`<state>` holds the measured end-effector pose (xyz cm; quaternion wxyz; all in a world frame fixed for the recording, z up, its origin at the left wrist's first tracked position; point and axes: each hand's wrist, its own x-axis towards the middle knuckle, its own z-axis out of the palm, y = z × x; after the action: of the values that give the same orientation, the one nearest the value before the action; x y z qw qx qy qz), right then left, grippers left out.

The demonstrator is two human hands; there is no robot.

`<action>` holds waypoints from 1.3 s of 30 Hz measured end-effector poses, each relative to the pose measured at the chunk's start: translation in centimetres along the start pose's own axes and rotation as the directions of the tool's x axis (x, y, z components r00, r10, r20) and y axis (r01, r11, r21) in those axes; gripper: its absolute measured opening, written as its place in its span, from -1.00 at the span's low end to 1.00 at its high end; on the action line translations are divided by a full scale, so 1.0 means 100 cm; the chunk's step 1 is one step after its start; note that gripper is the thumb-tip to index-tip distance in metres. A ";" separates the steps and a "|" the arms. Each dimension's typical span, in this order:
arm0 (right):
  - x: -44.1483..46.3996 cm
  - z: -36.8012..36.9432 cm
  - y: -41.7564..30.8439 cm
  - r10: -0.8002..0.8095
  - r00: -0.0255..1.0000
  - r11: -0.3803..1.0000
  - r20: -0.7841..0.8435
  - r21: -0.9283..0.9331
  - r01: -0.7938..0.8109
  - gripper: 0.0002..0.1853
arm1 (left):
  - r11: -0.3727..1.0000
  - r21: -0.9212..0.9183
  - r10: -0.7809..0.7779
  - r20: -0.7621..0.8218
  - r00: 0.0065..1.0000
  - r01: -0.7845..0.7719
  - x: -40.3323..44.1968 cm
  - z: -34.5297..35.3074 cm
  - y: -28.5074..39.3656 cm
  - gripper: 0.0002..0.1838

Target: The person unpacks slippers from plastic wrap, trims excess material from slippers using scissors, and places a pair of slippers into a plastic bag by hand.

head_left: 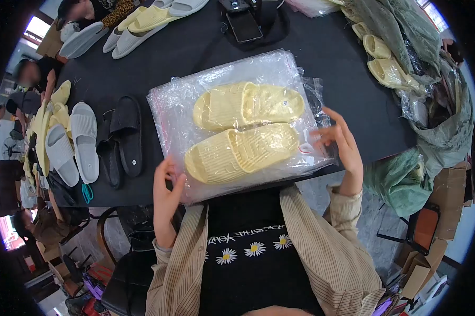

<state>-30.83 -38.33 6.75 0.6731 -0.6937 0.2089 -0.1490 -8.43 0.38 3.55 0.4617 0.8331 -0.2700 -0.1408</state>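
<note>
A pair of pale yellow slippers lies side by side inside a clear plastic bag in front of me on the table. The bag rests on what looks like a stack of similar clear bags. My left hand is at the bag's near left corner, its thumb and fingers apart. By the right edge, close to the slippers' soles, is my right hand, fingers spread and holding nothing. A crumpled clear flap sticks out past the bag's right side.
Black slippers and grey slippers stand left on the dark table, near teal scissor handles. A phone lies at the far side. Yellow slippers spill from a green sack at right. Other people sit at left.
</note>
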 end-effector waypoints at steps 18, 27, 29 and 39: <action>0.124 0.005 0.004 0.075 0.959 0.962 0.273 0.234 -0.142 -0.26 | 0.801 -0.595 -0.133 -0.074 0.988 0.063 0.162 0.034 -0.007 -0.85; 0.128 0.019 0.017 -0.086 0.991 0.996 0.102 0.031 0.083 -0.74 | 0.791 -0.611 -0.117 -0.104 0.988 0.029 0.159 0.034 -0.013 -0.89; 0.129 0.018 0.021 -0.195 0.979 0.875 -0.059 0.440 0.200 -0.80 | 0.659 -0.750 -0.179 -0.226 0.958 -0.054 0.156 0.029 -0.012 -0.90; 0.144 0.009 0.037 -0.288 0.939 0.935 -0.187 0.157 0.318 -0.66 | 0.623 -0.778 -0.289 -0.124 0.949 0.088 0.160 0.017 -0.011 -0.82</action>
<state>-18.26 -44.61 1.94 0.6841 -0.6378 0.1381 -0.3258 4.18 -9.62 1.99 0.7806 0.5946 -0.0386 -0.1888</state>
